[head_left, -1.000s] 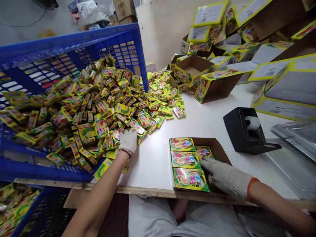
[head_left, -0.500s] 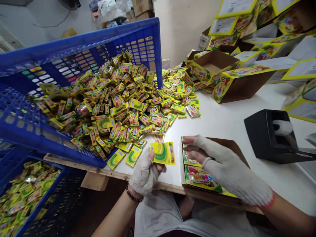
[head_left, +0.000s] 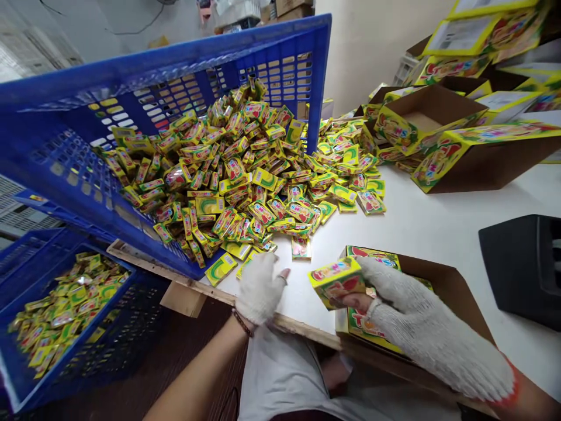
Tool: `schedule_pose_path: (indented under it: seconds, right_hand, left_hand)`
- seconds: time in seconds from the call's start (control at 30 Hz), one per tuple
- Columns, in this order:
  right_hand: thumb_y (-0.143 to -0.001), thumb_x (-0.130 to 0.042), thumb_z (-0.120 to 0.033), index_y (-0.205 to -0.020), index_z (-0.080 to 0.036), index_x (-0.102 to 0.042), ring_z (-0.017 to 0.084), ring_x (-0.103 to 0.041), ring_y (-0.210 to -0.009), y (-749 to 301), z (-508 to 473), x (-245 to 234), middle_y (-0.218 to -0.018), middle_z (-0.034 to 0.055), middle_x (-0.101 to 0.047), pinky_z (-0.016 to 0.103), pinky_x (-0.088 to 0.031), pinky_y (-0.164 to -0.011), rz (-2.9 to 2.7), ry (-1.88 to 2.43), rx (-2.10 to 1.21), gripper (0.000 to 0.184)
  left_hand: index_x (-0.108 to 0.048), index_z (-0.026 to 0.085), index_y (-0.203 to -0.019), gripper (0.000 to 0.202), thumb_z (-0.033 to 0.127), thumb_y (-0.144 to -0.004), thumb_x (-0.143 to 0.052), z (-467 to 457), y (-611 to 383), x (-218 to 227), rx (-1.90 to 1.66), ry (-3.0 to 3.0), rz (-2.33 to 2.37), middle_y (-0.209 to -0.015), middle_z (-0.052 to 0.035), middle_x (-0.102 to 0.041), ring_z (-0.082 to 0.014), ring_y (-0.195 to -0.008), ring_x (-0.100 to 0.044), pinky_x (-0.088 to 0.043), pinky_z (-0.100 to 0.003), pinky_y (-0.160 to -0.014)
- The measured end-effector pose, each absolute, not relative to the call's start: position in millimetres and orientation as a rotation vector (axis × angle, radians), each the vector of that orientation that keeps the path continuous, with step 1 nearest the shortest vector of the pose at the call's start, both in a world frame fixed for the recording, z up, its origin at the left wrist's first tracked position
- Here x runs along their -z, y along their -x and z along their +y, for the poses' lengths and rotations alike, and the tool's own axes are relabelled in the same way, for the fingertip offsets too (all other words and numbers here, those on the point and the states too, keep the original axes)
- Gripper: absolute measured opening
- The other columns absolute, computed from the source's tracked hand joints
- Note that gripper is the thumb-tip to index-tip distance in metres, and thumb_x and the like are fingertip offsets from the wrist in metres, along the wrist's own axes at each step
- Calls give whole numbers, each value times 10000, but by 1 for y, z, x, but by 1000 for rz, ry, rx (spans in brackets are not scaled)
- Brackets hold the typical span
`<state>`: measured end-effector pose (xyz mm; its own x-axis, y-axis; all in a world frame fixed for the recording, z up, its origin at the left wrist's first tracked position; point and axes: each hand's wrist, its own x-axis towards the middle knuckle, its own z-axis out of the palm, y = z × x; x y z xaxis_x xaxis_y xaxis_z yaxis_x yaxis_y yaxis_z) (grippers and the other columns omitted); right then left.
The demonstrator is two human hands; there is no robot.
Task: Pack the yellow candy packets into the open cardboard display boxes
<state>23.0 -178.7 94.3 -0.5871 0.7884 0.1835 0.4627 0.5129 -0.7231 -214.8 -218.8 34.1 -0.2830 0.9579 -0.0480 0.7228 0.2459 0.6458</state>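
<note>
My right hand (head_left: 407, 316), in a white fingerless glove, grips a small yellow and green box (head_left: 337, 283) between thumb and fingers. It holds the box tilted over the left side of an open carton (head_left: 453, 286), where more printed packs lie. My left hand (head_left: 260, 289), gloved too and with a beaded bracelet at the wrist, is by the table's front edge. Its fingers stretch over flat yellow packs and its thumb stands apart; the fingertips are partly hidden. One small pack (head_left: 301, 248) lies by itself beyond that hand.
A tipped blue crate (head_left: 324, 76) spills a heap of small packs (head_left: 263, 181) onto the white table (head_left: 416, 225). Empty printed cartons (head_left: 482, 158) pile up at the back right. A black dispenser (head_left: 517, 269) stands at right. Another blue crate (head_left: 131, 316) of packs sits lower left.
The yellow pack has left my left hand, which now reaches over the packs by the crate. My right hand, empty before, now holds a small box. The view has swung left.
</note>
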Motion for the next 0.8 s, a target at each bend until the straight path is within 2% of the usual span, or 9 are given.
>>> schedule_pose_path:
  seconds: [0.07,0.13,0.23,0.37,0.43,0.57,0.7,0.8]
  right_hand:
    - [-869,-548,-217,-1073,-257,-694,257,-692,-911,-17,-188,-94,-1002,64,-743,354,-568,-776,-2375,994,-737,255]
    - [-854,-549,-144,-989,-251,-697,230,-684,-828,-3,-203,-89,-936,53,-735,326,-554,-719,-2529,939,-566,228]
    - [-805,-563,-28,-881,-208,-692,220,-680,-815,32,-224,-67,-907,67,-733,323,-545,-735,-2682,887,-251,234]
    - [-841,-585,-47,-973,-125,-704,300,-636,-1120,78,-230,-28,-1165,188,-703,409,-503,-962,-2692,1052,3,194]
    - [-877,-568,-77,-1018,-111,-703,305,-638,-1117,93,-224,-17,-1199,209,-687,423,-502,-970,-2723,1173,-48,198]
    - [-934,-510,-118,-1128,-144,-685,283,-645,-1083,109,-212,-12,-1189,181,-688,414,-510,-953,-2786,1265,-234,263]
    - [-960,-472,-157,-1369,-197,-570,336,-537,-1265,113,-212,-7,-1292,182,-635,530,-409,-1057,-2822,1178,-233,423]
    - [-974,-441,-186,-1359,-231,-574,346,-472,-1326,110,-210,-3,-1398,178,-563,576,-339,-1079,-2853,1084,-234,410]
  left_hand:
    - [-597,178,-1147,375,246,-788,-683,-217,245,-22,-307,-1702,2478,-1288,-161,-576,-322,-1175,-553,-465,-450,-967]
    - [-588,171,-1203,424,206,-787,-663,-220,269,-11,-214,-1724,2484,-1314,-166,-577,-302,-1159,-571,-475,-440,-964]
    - [-641,180,-1178,351,328,-865,-583,-227,285,-5,-515,-1661,2094,-1152,-98,-685,-232,-1041,-622,-496,-362,-924]
    - [-743,171,-959,411,508,-887,-519,-226,279,-6,-684,-1420,1642,-989,-68,-747,-229,-960,-653,-517,-336,-853]
    - [-739,159,-900,465,582,-854,-551,-222,270,-2,-832,-1228,1549,-925,-80,-750,-238,-914,-669,-527,-341,-821]
    - [-661,136,-1040,625,710,-845,-508,-216,249,16,-1186,-828,1493,-820,-73,-711,-191,-738,-669,-532,-302,-695]
    - [-619,155,-1034,576,697,-856,-537,-207,237,21,-1479,-479,1363,-779,-19,-644,-117,-607,-604,-512,-239,-605]
    - [-595,171,-1055,565,695,-910,-438,-197,234,17,-1539,-365,1293,-858,-26,-641,-89,-550,-568,-504,-227,-561]
